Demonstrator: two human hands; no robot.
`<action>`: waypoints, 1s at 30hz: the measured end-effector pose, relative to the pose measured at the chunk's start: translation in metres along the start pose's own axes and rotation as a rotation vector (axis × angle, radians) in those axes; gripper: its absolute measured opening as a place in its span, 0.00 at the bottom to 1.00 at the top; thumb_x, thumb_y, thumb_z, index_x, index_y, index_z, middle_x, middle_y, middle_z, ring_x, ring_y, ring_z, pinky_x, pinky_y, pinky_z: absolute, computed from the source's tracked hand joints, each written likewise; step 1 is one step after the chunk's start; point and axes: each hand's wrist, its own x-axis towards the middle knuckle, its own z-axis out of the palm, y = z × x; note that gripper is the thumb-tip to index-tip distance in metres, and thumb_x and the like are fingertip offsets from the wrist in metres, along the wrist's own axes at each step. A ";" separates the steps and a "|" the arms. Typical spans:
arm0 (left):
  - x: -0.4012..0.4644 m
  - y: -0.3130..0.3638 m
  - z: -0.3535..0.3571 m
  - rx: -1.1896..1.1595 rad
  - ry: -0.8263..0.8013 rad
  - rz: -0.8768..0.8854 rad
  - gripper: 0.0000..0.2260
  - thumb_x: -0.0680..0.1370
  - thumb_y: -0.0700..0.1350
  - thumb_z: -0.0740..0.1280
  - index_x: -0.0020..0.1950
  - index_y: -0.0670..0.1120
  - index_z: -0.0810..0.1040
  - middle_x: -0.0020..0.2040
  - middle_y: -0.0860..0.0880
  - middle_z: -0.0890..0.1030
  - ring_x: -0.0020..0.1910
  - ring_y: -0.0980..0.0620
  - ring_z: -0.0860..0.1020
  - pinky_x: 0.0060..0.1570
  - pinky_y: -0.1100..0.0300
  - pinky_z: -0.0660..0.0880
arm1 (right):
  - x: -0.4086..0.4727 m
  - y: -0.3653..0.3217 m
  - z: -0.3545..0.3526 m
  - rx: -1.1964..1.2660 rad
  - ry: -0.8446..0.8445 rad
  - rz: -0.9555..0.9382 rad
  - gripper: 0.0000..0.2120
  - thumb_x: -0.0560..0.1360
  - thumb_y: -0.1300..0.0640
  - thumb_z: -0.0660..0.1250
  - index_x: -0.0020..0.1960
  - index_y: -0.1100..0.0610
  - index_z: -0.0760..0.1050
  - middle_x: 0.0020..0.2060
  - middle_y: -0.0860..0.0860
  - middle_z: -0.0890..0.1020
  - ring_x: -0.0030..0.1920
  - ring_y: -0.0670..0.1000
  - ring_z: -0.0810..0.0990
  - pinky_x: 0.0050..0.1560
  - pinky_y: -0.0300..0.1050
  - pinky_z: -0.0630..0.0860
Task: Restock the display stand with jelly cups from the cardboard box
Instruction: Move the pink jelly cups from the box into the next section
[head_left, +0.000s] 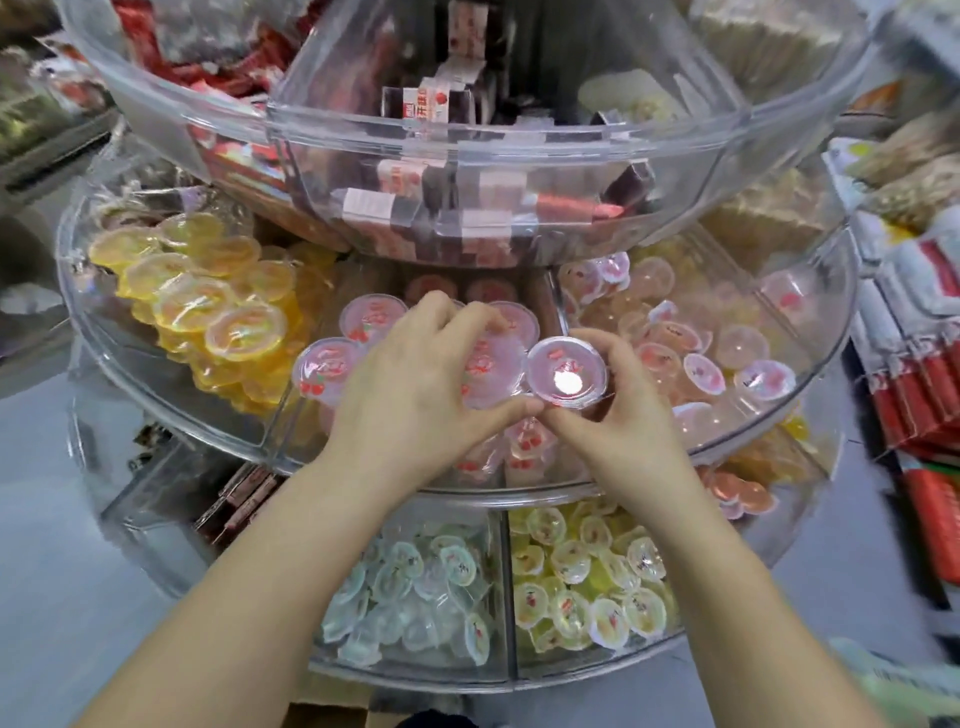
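Observation:
A clear round tiered display stand fills the view. Its middle tier's front compartment holds pink jelly cups with cherry lids. My left hand lies over this pile, its fingers curled around a pink cup. My right hand grips another pink jelly cup at the compartment's right side, lid facing up. A corner of the cardboard box shows at the bottom edge.
Yellow jelly cups fill the left compartment, and small pink cups the right one. The lower tier holds pale blue cups and yellow-green cups. The top bowl overhangs with boxed snacks. Packaged goods stand at right.

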 end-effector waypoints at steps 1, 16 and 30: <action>0.002 -0.001 0.004 0.081 0.018 0.009 0.29 0.63 0.67 0.65 0.55 0.48 0.74 0.49 0.49 0.74 0.48 0.50 0.72 0.43 0.56 0.70 | 0.001 0.002 0.001 -0.033 0.009 -0.007 0.25 0.67 0.58 0.75 0.60 0.50 0.70 0.55 0.44 0.78 0.56 0.43 0.76 0.56 0.34 0.72; -0.001 -0.026 0.013 0.209 -0.088 0.100 0.35 0.60 0.54 0.76 0.65 0.49 0.71 0.59 0.48 0.74 0.57 0.44 0.70 0.53 0.54 0.57 | 0.004 0.009 0.005 -0.173 -0.036 0.002 0.29 0.67 0.55 0.73 0.64 0.45 0.66 0.52 0.29 0.70 0.52 0.24 0.68 0.47 0.16 0.62; -0.008 -0.040 0.021 0.101 0.067 0.152 0.22 0.61 0.42 0.76 0.54 0.47 0.80 0.52 0.50 0.80 0.53 0.51 0.72 0.56 0.55 0.60 | 0.010 0.010 -0.004 -0.277 -0.142 -0.045 0.28 0.68 0.58 0.72 0.65 0.45 0.67 0.54 0.37 0.72 0.51 0.20 0.64 0.48 0.14 0.58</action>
